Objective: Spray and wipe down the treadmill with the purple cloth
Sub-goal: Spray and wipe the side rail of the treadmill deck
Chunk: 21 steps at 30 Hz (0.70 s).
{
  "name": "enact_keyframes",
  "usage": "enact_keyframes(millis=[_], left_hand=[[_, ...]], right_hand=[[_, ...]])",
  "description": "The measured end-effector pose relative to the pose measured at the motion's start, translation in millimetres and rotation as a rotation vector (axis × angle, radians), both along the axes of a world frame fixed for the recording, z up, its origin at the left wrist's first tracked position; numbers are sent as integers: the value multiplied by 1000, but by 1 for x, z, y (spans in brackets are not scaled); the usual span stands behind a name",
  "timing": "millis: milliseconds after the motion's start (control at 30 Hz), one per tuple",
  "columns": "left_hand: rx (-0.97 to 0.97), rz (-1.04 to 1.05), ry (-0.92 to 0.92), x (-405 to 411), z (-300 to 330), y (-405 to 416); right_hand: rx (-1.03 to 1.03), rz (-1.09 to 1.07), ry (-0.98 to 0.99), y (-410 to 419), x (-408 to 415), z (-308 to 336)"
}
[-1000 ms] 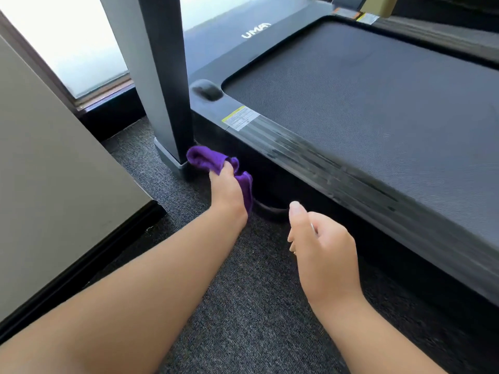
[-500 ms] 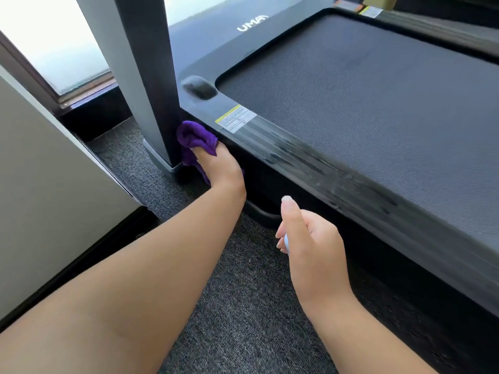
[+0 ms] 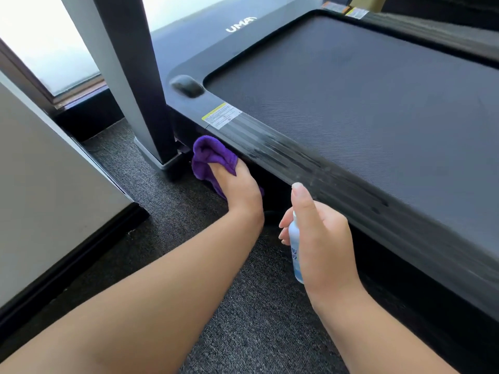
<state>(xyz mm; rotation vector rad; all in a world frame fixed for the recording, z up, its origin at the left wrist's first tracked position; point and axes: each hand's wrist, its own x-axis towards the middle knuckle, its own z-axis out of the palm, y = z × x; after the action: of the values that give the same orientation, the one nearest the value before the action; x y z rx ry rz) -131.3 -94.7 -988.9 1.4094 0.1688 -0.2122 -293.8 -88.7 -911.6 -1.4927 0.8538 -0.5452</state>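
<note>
The left hand [image 3: 237, 184] grips the purple cloth [image 3: 210, 157] against the treadmill [image 3: 297, 147] side; beside it, the right hand [image 3: 321, 236] holds a spray bottle [image 3: 294, 247].

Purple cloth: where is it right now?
Head view, left of centre: the purple cloth is gripped in the left hand, against the treadmill side below its rail, right of the upright post.

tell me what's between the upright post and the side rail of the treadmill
In the head view, the purple cloth, gripped by the left hand, sits between the post and the side rail.
</note>
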Motion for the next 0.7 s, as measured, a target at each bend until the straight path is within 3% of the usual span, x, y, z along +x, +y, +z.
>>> enact_keyframes(millis=[300, 500, 700], left_hand=[[39, -91, -25, -91, 12, -14], [23, -313, -11, -162, 24, -3], [201, -569, -366, -175, 7, 32]], right_hand=[[14, -28, -33, -11, -59, 8], [61, -71, -88, -15, -95, 14], [81, -98, -119, -18, -117, 18]])
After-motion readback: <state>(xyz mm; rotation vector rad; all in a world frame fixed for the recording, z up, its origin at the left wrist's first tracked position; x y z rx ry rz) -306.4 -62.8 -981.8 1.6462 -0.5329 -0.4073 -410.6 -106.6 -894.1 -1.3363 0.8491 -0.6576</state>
